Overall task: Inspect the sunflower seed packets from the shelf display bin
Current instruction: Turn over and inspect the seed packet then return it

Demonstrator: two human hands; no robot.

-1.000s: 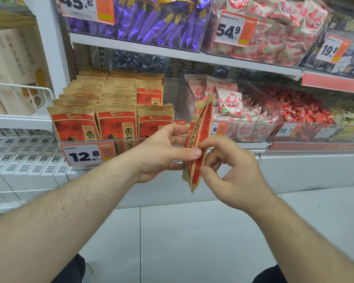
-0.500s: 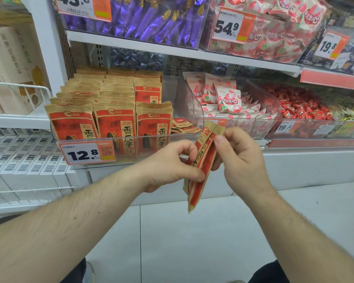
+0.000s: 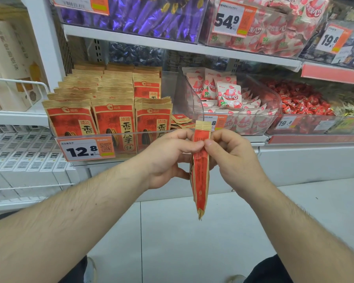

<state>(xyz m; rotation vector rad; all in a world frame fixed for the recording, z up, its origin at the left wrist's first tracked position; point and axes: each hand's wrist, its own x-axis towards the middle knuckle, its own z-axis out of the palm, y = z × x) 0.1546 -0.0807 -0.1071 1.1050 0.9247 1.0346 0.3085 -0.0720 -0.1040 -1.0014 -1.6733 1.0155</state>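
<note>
Both hands pinch seed packets edge-on, near the bin.

The left hand (image 3: 168, 158) and right hand (image 3: 233, 160) pinch the packets (image 3: 200, 176) between thumbs and fingertips, just in front of the clear bin (image 3: 102, 135). Held only near the top, one could slip down. Edge-on, their count and print are unreadable.

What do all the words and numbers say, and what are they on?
"12.8": tag on seed bin.
"洽洽", "香瓜子": seed packets.
"54.9": upper tag.
"19.8": tags.
"果滋果心", "50%": white candy bags.
Held packets: print too small.
</note>
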